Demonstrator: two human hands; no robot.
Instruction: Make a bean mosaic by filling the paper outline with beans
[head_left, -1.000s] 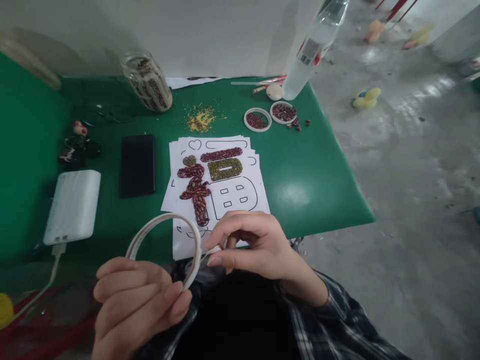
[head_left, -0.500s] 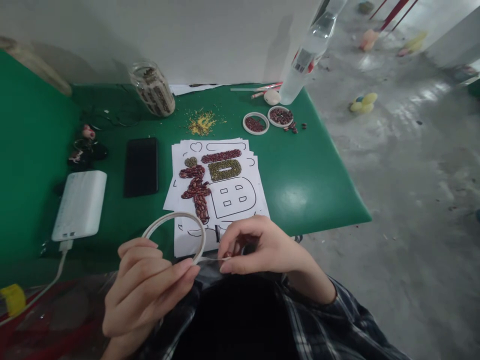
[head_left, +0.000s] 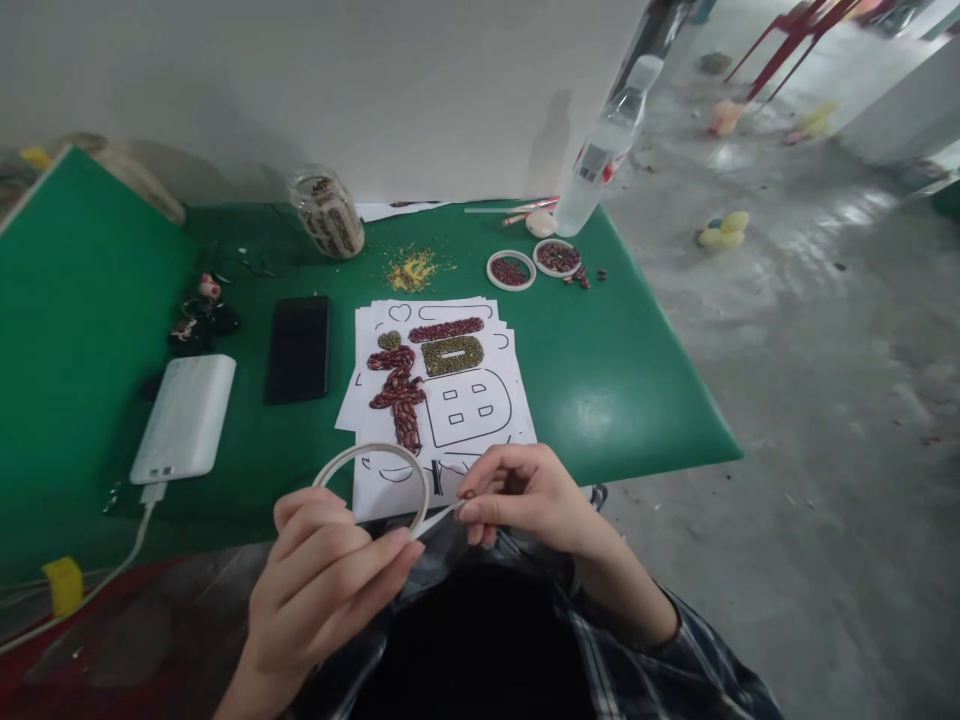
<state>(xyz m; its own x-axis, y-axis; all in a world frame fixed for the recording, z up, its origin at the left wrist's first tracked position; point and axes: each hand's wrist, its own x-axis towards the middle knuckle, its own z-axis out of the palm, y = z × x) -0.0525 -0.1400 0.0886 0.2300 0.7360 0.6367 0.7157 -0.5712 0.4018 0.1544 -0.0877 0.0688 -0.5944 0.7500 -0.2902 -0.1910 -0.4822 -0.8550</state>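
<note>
My left hand holds a narrow roll of white tape upright above the table's near edge, thumb and fingers closed on its lower rim. A short strip of tape runs from the roll to my right hand, whose thumb and fingertips pinch its free end. Just beyond lies a stack of printed paper with a bold outlined character. Dark red kidney beans fill its left strokes, small red beans the top bar, and green mung beans the box below. The gridded outline is bare paper.
On the green table are two lids of beans, loose yellow bits, a glass jar, a water bottle, a black phone and a white power bank with a cable. A wall stands behind.
The view has shifted slightly. The tape strip between my hands now shows broader and slants up to the right, with my right fingertips higher than the roll's lower rim.
</note>
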